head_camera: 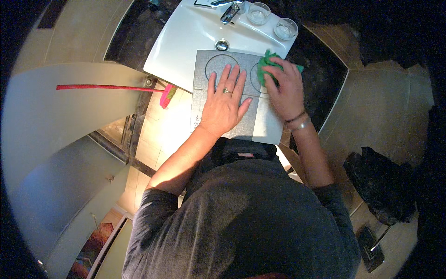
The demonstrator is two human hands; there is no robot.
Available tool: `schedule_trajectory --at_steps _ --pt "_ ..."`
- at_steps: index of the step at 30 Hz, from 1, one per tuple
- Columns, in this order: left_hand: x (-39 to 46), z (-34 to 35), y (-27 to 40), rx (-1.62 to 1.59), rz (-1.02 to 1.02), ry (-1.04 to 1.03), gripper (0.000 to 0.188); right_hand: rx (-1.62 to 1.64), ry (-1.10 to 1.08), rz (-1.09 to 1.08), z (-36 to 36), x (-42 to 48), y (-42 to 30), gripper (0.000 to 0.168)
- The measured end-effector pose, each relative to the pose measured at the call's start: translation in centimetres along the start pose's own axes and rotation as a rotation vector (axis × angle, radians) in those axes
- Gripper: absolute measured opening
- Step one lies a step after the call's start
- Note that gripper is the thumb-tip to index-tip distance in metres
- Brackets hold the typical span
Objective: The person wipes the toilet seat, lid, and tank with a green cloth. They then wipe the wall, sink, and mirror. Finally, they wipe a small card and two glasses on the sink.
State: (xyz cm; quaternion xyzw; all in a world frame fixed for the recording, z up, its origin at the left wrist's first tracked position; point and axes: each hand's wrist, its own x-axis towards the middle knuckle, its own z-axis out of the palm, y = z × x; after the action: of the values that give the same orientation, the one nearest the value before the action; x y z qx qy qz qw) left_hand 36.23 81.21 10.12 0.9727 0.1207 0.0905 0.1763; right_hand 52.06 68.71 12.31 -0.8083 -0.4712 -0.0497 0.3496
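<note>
A flat grey board [240, 120] with two ring outlines and a small printed figure rests over the front of a white washbasin [174, 52]. My left hand [224, 101] lies palm down on it, fingers spread, one fingertip row reaching into the left ring. A ring is on one finger. My right hand [287, 85] grips a crumpled green cloth [266, 75] against the board's upper right corner, over part of the right ring. The board's near edge is close to my waist.
Beyond the drain [222, 45] stand a chrome faucet [230, 14] and two glass cups [258, 14] on the basin's rim. A black countertop [318, 66] flanks the basin. At left is a pink brush [168, 96] with a red handle; at right hangs a black bag [383, 185].
</note>
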Motion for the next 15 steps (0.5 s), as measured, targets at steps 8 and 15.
schedule_trajectory --at_steps 8,15 --pt "0.6 0.4 -0.1 -0.004 0.021 -0.004 0.063 0.43 -0.091 0.156 6.8 7.3 -1.9 0.019" --pt "-0.1 0.5 -0.3 -0.108 0.002 -0.039 0.06 0.014 -0.623 0.061 11.0 12.1 -5.2 0.03"
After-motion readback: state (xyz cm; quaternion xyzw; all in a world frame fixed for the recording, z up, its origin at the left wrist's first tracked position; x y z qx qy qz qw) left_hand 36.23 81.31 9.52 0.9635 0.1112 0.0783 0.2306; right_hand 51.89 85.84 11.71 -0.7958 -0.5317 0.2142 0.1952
